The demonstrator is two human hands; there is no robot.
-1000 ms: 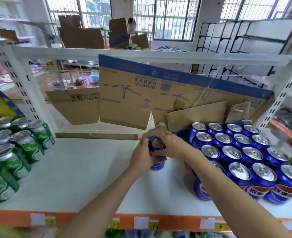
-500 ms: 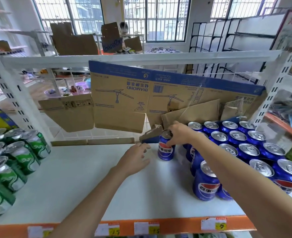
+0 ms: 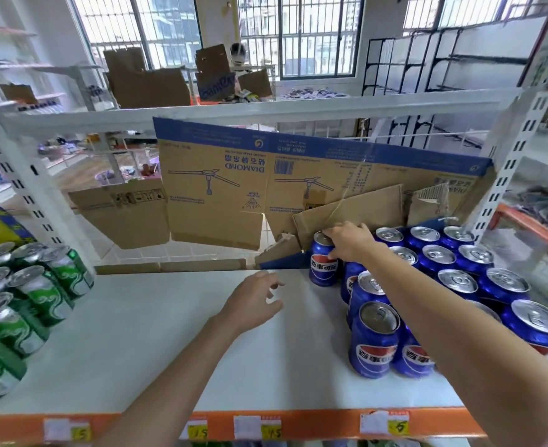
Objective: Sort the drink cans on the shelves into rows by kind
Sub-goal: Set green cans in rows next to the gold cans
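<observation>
On the white shelf (image 3: 175, 343), several blue cola cans (image 3: 453, 279) stand in rows at the right. My right hand (image 3: 350, 241) grips the top of one blue can (image 3: 322, 264) that stands upright at the back left corner of that group, against the cardboard. My left hand (image 3: 253, 301) hovers over the bare middle of the shelf with fingers spread and nothing in it. Several green cans (image 3: 24, 295) stand in rows at the left end.
A flattened cardboard box (image 3: 227, 188) with a blue band leans along the shelf's back, with torn pieces (image 3: 353, 214) beside my right hand. White perforated uprights (image 3: 30, 188) frame both ends. An orange front edge (image 3: 314, 424) carries price tags.
My left hand has let go of the blue can and pulled back toward me. My right hand carried that can rightward and back, and it now stands at the cardboard beside the blue rows.
</observation>
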